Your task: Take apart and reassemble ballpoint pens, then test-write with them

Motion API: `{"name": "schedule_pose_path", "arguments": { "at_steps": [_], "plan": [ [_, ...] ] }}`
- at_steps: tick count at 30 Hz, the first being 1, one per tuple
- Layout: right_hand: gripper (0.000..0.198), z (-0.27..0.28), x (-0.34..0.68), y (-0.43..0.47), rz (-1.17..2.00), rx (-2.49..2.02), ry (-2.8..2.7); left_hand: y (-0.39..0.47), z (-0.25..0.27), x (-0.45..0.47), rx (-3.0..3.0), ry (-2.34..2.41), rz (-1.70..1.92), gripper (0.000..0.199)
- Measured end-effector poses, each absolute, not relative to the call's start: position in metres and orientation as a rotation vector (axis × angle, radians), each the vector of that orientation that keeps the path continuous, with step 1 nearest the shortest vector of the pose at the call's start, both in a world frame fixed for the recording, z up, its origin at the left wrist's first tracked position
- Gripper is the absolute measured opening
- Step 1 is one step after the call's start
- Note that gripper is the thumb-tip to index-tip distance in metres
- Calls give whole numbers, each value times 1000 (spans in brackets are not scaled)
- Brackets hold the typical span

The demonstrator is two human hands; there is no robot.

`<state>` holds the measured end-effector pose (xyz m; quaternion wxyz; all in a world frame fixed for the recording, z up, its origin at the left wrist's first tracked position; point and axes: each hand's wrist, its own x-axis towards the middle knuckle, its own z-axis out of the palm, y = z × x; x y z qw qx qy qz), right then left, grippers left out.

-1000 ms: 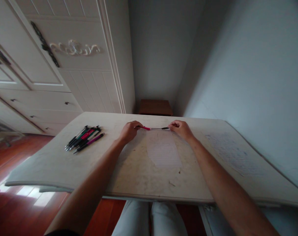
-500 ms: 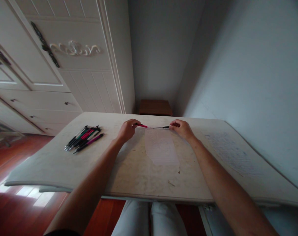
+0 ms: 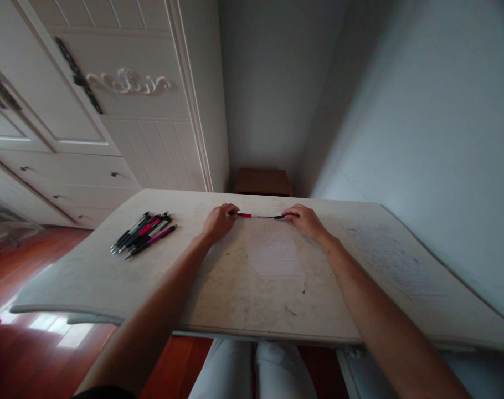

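My left hand [image 3: 219, 223] is closed on a red pen barrel [image 3: 244, 215], whose end points right. Opposite it, my right hand [image 3: 307, 220] pinches a black pen part [image 3: 279, 216] with a thin dark rod, like a refill [image 3: 265, 216], sticking out to the left. The rod's tip lines up with the barrel's end. Whether the two touch is too small to tell. Both pieces are held above the far edge of a lined paper sheet [image 3: 277, 255]. The fingers hide the outer ends of both pieces.
Several pens [image 3: 144, 235] lie in a pile on the left of the pale table [image 3: 90, 282]. Another sheet with writing [image 3: 393, 260] lies on the right, near the wall [image 3: 435, 138]. A white cabinet [image 3: 152, 138] stands behind on the left, and a brown wooden piece [image 3: 263, 181] beyond the far edge.
My hands have come slightly closer together, so the gap between the red barrel and the thin rod is smaller. Both hands keep their hold.
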<state>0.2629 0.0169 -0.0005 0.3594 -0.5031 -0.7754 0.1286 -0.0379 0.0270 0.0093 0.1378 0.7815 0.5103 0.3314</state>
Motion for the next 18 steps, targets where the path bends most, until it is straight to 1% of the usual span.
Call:
{"name": "schedule_pose_path", "arguments": {
  "at_steps": [8, 13, 18],
  "plan": [
    [16, 1, 259, 15, 344, -1267, -2020, 28, 8, -38, 2384, 1501, 918, 18],
    [14, 1, 256, 13, 345, -1243, -2025, 25, 5, -34, 2465, 1343, 990, 21],
    [14, 3, 248, 11, 349, -1207, -2043, 22, -1, -29, 2492, 1238, 944, 19]
  ]
}}
